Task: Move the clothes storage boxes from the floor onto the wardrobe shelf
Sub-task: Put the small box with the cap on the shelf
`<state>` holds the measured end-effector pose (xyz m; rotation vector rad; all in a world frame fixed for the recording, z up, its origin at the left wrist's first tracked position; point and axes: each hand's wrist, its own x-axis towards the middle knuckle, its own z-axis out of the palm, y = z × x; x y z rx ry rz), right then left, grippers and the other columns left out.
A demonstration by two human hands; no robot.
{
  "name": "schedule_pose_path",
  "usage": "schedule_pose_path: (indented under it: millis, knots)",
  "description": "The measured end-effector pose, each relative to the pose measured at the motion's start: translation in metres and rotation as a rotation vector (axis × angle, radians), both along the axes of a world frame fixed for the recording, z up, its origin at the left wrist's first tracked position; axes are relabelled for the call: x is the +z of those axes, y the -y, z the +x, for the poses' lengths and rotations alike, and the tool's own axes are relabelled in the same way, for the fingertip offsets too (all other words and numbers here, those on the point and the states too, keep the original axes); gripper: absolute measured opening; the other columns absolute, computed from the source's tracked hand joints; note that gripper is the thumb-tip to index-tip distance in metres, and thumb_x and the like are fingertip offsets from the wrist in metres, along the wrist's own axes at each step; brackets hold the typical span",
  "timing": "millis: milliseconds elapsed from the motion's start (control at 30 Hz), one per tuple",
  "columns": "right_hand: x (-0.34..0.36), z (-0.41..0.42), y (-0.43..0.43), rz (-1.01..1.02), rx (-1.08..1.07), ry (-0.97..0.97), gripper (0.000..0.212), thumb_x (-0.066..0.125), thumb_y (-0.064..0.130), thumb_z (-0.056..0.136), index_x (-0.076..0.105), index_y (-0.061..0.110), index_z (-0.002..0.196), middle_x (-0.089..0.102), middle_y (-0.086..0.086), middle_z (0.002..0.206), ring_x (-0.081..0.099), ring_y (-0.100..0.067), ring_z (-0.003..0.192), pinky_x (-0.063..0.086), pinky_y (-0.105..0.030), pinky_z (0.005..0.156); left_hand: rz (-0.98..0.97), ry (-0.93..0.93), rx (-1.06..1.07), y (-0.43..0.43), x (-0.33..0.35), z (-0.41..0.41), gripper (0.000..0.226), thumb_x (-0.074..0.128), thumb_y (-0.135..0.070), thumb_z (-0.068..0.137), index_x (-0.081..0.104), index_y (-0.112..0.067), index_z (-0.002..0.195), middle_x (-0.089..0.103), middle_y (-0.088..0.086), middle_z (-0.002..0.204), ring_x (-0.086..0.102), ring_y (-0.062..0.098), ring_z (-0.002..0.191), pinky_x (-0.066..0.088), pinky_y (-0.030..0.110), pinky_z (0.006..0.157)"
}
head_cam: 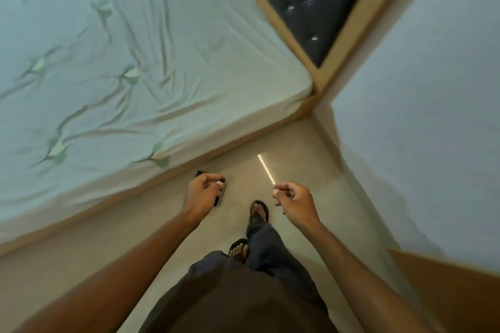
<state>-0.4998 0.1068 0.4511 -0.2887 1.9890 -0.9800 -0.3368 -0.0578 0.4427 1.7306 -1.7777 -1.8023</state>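
Both hands, left (203, 190) and right (293, 200), loosely curled over bare floor (292, 159) beside bed (130, 62).

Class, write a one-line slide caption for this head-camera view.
Person walks the floor beside the bed, left hand and right hand loosely curled, empty.

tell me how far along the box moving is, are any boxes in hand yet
No box or wardrobe shelf is in view, so nothing can be counted as done. Both the left hand and right hand are loosely curled and carry no box. The person stands on the floor beside the bed. Any lifting left cannot be judged from here.
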Motion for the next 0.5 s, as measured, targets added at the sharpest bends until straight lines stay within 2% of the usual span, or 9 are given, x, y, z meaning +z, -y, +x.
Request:
schedule_pose_path:
  millis: [67, 167, 300, 433, 500]
  knots:
    - [-0.031, -0.011, 0.055, 0.042, 0.138, 0.014, 0.007, 0.062, 0.017, 0.090, 0.068, 0.017, 0.095, 0.071, -0.005, 0.090, 0.069, -0.017, 0.082, 0.047, -0.013, 0.056, 0.023, 0.056, 0.124, 0.035, -0.026, 0.003, 0.020, 0.061, -0.013, 0.091, 0.067, -0.014, 0.110, 0.070, 0.003, 0.098, 0.067, 0.018, 0.089, 0.048, 0.021, 0.068]
    - [-0.065, -0.019, 0.100, 0.083, 0.255, 0.011, 0.006, 0.064, 0.016, 0.088, 0.068, 0.020, 0.089, 0.072, -0.006, 0.086, 0.070, -0.019, 0.079, 0.050, -0.017, 0.057, 0.082, 0.119, 0.215, 0.062, -0.055, 0.002, 0.022, 0.060, -0.014, 0.091, 0.066, -0.013, 0.112, 0.069, 0.002, 0.095, 0.067, 0.021, 0.091, 0.048, 0.022, 0.070]
    - [-0.151, -0.018, 0.162, 0.186, 0.477, 0.056, 0.009, 0.064, 0.020, 0.085, 0.071, 0.021, 0.090, 0.072, -0.002, 0.081, 0.070, -0.020, 0.077, 0.058, -0.037, 0.079, 0.183, 0.220, 0.370, 0.097, -0.128, 0.012, 0.019, 0.061, -0.017, 0.088, 0.067, -0.015, 0.107, 0.071, 0.006, 0.097, 0.068, 0.026, 0.097, 0.052, 0.034, 0.084]
    - [-0.239, -0.008, 0.210, 0.312, 0.716, 0.050, 0.008, 0.062, 0.025, 0.084, 0.069, 0.024, 0.086, 0.071, 0.005, 0.085, 0.068, -0.014, 0.082, 0.057, -0.034, 0.082, 0.272, 0.283, 0.353, 0.118, -0.210, 0.021, 0.015, 0.063, -0.019, 0.086, 0.066, -0.020, 0.100, 0.070, 0.005, 0.095, 0.068, 0.028, 0.097, 0.054, 0.044, 0.092]
    - [-0.308, -0.001, 0.231, 0.389, 0.842, 0.024, 0.007, 0.061, 0.026, 0.084, 0.067, 0.024, 0.084, 0.071, 0.004, 0.088, 0.067, -0.017, 0.086, 0.055, -0.032, 0.082, 0.314, 0.311, 0.323, 0.124, -0.275, 0.027, 0.018, 0.063, -0.023, 0.086, 0.066, -0.019, 0.104, 0.068, 0.001, 0.093, 0.067, 0.026, 0.098, 0.053, 0.037, 0.090]
